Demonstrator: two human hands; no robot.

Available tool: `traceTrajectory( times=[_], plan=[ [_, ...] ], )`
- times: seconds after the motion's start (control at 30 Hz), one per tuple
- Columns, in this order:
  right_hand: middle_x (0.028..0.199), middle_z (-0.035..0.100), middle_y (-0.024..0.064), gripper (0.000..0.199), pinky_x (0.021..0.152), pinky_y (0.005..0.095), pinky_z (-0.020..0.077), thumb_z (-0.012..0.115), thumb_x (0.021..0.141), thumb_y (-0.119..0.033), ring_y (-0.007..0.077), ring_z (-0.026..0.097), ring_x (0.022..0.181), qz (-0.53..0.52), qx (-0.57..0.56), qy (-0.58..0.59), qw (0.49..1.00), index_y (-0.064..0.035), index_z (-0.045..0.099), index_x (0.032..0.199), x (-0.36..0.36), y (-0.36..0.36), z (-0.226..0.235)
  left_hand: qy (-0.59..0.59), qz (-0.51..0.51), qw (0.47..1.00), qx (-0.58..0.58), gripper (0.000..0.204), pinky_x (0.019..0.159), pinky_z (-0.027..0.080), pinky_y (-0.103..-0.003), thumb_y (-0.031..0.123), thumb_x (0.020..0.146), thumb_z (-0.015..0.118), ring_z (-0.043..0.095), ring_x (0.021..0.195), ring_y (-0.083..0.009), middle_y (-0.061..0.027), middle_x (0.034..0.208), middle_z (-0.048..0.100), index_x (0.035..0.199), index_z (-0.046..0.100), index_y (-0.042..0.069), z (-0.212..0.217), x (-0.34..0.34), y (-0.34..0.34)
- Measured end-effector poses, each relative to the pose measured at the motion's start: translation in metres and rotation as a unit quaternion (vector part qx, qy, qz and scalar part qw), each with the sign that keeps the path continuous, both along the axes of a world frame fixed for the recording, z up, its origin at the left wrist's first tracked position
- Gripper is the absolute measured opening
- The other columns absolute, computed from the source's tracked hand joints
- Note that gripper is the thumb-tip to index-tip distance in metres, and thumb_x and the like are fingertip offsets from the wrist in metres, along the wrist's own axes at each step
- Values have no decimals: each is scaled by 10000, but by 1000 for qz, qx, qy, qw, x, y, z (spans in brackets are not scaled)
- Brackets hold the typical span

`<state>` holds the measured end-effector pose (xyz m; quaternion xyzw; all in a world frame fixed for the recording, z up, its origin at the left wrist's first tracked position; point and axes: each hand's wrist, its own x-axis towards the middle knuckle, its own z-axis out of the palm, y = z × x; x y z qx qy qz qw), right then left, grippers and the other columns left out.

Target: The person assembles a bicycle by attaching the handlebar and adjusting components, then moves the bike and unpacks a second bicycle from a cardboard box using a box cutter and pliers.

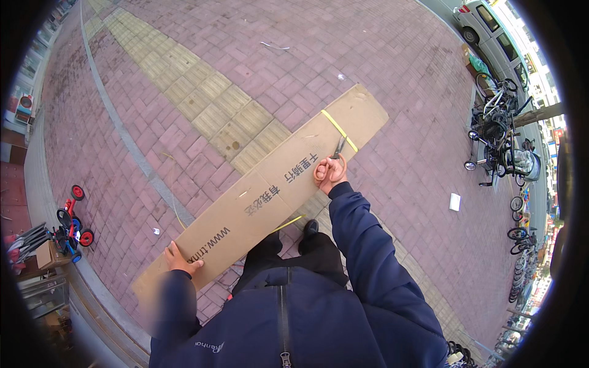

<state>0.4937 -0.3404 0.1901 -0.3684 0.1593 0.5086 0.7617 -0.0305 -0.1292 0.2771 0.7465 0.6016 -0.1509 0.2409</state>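
A long brown cardboard box (264,175) with dark printing lies slantwise in front of me, from lower left to upper right. My left hand (180,259) rests on its lower left end, fingers stretched and thumb apart. Near the other end, my right hand (330,173) is closed round the orange handles of a pair of scissors (338,148). The dark blades point up at a yellow strap (337,129) that crosses the box; whether a blade is under the strap, I cannot tell. A loose yellow strip (289,223) sticks out below the box, near my feet.
Reddish paving (405,202) with a yellow tactile strip (196,92) surrounds me. Bicycles and strollers (500,135) stand at right, below a silver van (494,37). Small red and blue kids' bikes (73,227) stand at left. A white piece (454,202) lies on the ground.
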Motion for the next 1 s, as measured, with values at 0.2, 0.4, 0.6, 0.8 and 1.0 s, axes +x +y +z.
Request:
traceTrajectory(
  times=[0.2,0.4,0.6,0.8,1.0],
  plan=[
    [687,570,54,192,532,308,460,593,912,-264,210,550,595,-41,124,34,991,-78,623,873,12,-4,4,-116,-28,989,87,1011,1073,388,-405,343,608,894,447,1254,-356,-200,1345,433,1422,411,-11,-29,73,-3],
    [699,588,79,258,545,317,454,567,939,-286,224,545,596,-58,138,116,982,-45,658,933,31,-29,8,-40,4,990,139,889,1052,415,-392,322,620,893,458,1246,-349,-179,1321,457,1331,471,-4,-28,146,-16],
    [696,585,83,290,537,327,414,587,913,-306,227,535,585,178,213,115,954,-35,662,985,83,-86,-9,-34,62,992,109,896,1071,410,-390,262,594,927,451,1261,-352,-175,1345,438,1318,468,-2,-20,157,-15],
    [731,661,121,250,578,419,469,614,870,-287,303,639,620,516,-337,-653,440,-64,632,982,151,-133,40,-36,57,992,111,901,1079,406,-385,240,604,924,443,1272,-357,-179,1351,430,1330,452,-9,-22,154,-18],
    [863,700,89,271,725,448,438,615,865,-334,288,674,734,401,-427,-788,190,-113,648,1018,172,-117,78,-59,76,990,104,890,1085,399,-383,224,615,915,444,1270,-355,-180,1358,427,1335,450,-15,-24,153,-20]
  ],
)
